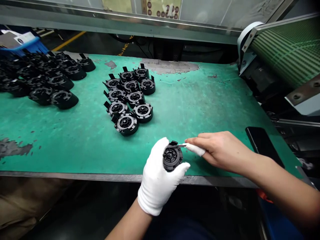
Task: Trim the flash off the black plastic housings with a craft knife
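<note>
My left hand, in a white glove, is closed around a round black plastic housing above the table's front edge. The housing's ribbed, ringed face is turned up, and a small tab rises from its far rim. My right hand is bare except for a white cover on one finger. It pinches a thin metal tool, whose tip meets the housing's upper right rim. The tool's exact kind cannot be made out, as the fingers hide most of it.
Several similar black housings stand grouped mid-table, and a larger cluster sits at the left near a blue bin. A dark phone lies at the right. A green conveyor belt juts in at the upper right of the green table.
</note>
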A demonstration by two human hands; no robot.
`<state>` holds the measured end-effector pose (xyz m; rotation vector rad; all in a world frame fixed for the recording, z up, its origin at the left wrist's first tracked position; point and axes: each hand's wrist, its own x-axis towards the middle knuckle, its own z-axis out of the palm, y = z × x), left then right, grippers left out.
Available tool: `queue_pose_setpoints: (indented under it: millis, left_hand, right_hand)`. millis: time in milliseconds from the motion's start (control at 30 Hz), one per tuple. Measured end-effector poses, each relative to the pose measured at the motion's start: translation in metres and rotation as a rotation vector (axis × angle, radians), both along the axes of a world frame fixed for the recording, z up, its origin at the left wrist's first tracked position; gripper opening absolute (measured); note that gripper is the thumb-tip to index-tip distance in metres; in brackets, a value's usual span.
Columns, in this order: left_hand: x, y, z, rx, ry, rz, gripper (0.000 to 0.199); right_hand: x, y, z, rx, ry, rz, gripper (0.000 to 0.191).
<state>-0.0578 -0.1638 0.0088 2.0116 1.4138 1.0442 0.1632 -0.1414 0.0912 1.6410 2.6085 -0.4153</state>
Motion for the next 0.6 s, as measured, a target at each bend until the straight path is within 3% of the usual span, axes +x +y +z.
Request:
queue_pose_setpoints:
  millis: [400,600]
  left_hand:
    - [-0.001,0.002,0.000,-0.018,-0.035,-0.038,0.076]
    - [-0.001,0.000,0.000,0.001,-0.031,-0.037,0.078]
  right_hand:
    - [-0.001,0.007,0.001,-0.078,-0.035,0.037,0.034]
    - [0.000,-0.017,-0.003,-0.250,0.117,-0.005,0.031]
